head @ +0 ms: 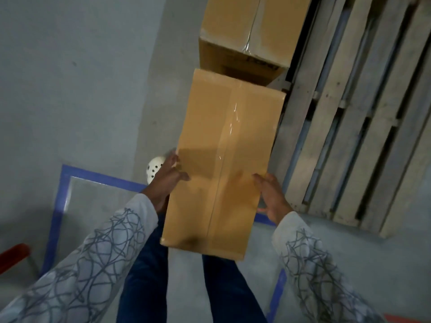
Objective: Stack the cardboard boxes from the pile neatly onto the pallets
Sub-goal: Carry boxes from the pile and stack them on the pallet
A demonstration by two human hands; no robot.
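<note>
A long brown cardboard box (224, 159), taped along its top seam, hangs in front of me above the floor. My left hand (166, 180) holds its left side, thumb lying on the top face. My right hand (271, 194) holds its right side, with the fingers over the top edge. A second taped cardboard box (249, 31) stands beyond it at the left edge of a grey wooden pallet (359, 127). The carried box's far end overlaps that box in view; whether they touch I cannot tell.
The pallet's bare slats fill the right side. Blue tape lines (60, 206) mark a rectangle on the grey concrete floor under my legs. A white perforated shoe (154, 169) shows beside my left hand. A red object (11, 255) pokes in at the left edge.
</note>
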